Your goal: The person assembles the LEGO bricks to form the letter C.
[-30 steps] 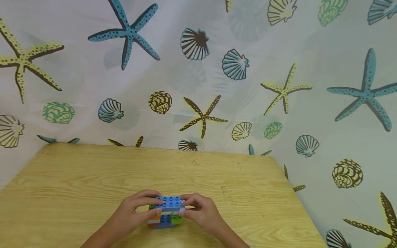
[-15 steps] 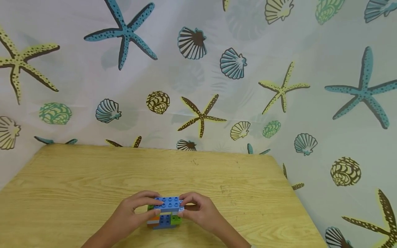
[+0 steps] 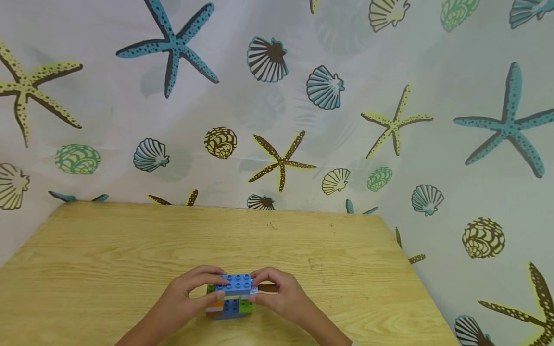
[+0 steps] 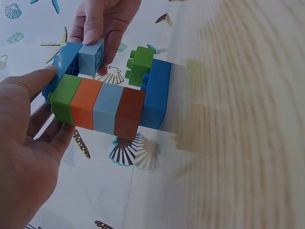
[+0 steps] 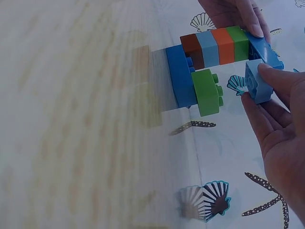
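Note:
A frame of toy building bricks stands on the wooden table in front of me. Its long blue base brick (image 4: 157,95) carries a column of brown, light blue, orange (image 4: 86,102) and green bricks at the left end, and a lone green brick (image 5: 206,93) at the right. Across the column's top lies a long blue brick (image 3: 235,284), overhanging to the right. My left hand (image 3: 190,288) grips this top brick at its left end, by the column. Between thumb and fingers, my right hand (image 3: 281,290) pinches a light blue brick (image 5: 257,81) under the overhanging end, above the lone green brick with a gap.
The wood-grain table (image 3: 130,240) extends behind and to both sides of the bricks. A pale cloth (image 3: 277,110) printed with starfish and shells hangs along its back and right sides.
Both hands keep their grips and the bricks stay nearly where they were. The head view has shifted slightly.

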The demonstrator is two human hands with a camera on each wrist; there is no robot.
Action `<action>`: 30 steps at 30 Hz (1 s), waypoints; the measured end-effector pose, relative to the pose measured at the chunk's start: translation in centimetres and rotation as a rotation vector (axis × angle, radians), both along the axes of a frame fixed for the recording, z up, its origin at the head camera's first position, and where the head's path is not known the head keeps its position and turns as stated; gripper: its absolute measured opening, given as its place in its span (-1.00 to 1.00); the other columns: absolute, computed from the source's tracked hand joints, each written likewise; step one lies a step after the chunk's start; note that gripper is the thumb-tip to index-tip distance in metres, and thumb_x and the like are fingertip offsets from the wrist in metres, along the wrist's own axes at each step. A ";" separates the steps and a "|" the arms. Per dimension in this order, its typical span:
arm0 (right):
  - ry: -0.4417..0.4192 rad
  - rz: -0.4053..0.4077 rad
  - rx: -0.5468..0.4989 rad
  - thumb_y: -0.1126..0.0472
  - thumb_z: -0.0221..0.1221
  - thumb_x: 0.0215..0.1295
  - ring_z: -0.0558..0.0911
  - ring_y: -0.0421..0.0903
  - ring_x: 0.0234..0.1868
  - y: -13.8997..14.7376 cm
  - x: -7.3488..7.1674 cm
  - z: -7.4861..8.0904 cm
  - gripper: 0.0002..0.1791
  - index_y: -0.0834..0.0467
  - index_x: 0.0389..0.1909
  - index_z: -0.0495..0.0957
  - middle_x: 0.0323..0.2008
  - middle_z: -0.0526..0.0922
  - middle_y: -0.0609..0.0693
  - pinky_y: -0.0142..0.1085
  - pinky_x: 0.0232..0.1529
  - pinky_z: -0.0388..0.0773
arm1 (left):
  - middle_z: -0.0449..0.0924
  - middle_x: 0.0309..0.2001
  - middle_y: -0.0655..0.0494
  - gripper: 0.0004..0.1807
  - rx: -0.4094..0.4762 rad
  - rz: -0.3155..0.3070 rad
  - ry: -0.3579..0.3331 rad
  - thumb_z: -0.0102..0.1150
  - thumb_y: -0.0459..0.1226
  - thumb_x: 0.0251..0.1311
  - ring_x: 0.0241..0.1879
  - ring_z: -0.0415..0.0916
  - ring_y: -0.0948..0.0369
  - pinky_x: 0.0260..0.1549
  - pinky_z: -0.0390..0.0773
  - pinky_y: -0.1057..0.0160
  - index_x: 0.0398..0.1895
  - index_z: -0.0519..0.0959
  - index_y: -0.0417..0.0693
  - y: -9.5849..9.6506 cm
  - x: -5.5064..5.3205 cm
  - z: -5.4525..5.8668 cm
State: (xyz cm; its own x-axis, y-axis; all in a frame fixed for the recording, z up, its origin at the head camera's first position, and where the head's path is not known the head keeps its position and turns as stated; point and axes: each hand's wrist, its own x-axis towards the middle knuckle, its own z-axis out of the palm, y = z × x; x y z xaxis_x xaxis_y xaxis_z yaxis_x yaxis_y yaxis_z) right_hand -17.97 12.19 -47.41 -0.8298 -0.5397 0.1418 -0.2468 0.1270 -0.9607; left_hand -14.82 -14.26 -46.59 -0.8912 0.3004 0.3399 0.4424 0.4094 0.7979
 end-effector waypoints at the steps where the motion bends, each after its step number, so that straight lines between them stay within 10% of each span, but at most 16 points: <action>1: 0.013 0.004 0.001 0.25 0.34 0.31 0.64 0.08 0.17 0.0 0.0 0.0 -0.78 0.22 -0.13 0.55 0.19 0.56 0.19 -0.31 0.09 0.65 | 0.59 0.15 0.20 -0.75 0.004 -0.005 0.010 0.34 -0.11 0.27 0.16 0.48 0.36 0.02 0.65 0.21 0.00 0.69 0.35 -0.1 0.0 -0.1; 9: 0.097 0.040 0.005 0.28 0.36 0.28 0.57 -0.05 0.23 0.1 -0.2 0.1 -0.75 0.18 -0.10 0.52 0.18 0.56 0.14 -0.25 0.20 0.60 | 0.51 0.21 0.35 -0.60 -0.038 0.051 -0.028 0.33 0.01 0.26 0.16 0.48 0.36 0.06 0.64 0.08 0.18 0.60 0.38 -1.2 0.3 -0.4; 18: 0.251 0.065 -0.027 0.31 0.32 0.32 0.60 -0.13 0.18 0.4 -0.2 0.0 -0.78 0.22 -0.06 0.57 0.11 0.59 0.21 -0.12 0.23 0.58 | 0.53 0.18 0.03 -0.58 0.138 -0.048 -0.170 0.35 -0.19 0.26 0.13 0.50 0.46 0.08 0.65 0.20 0.20 0.60 0.09 -2.4 1.1 -1.0; 30: 0.177 0.025 -0.055 0.31 0.30 0.34 0.61 -0.15 0.17 0.8 -0.3 0.2 -0.78 0.23 -0.03 0.59 0.12 0.59 0.23 -0.15 0.21 0.59 | 0.53 0.17 -0.04 -0.61 0.202 -0.072 -0.286 0.29 -0.14 0.33 0.12 0.51 0.38 0.07 0.65 0.25 0.18 0.60 0.01 -1.7 0.3 -1.2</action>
State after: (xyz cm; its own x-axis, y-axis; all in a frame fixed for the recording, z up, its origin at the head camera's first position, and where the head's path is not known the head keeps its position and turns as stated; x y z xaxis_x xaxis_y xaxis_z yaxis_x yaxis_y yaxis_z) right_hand -18.30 13.03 -47.19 -0.7760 -0.5470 0.3140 -0.4147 0.0674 -0.9074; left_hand -14.47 -15.99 -47.76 -0.9377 0.3183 0.1391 0.2119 0.2067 0.9552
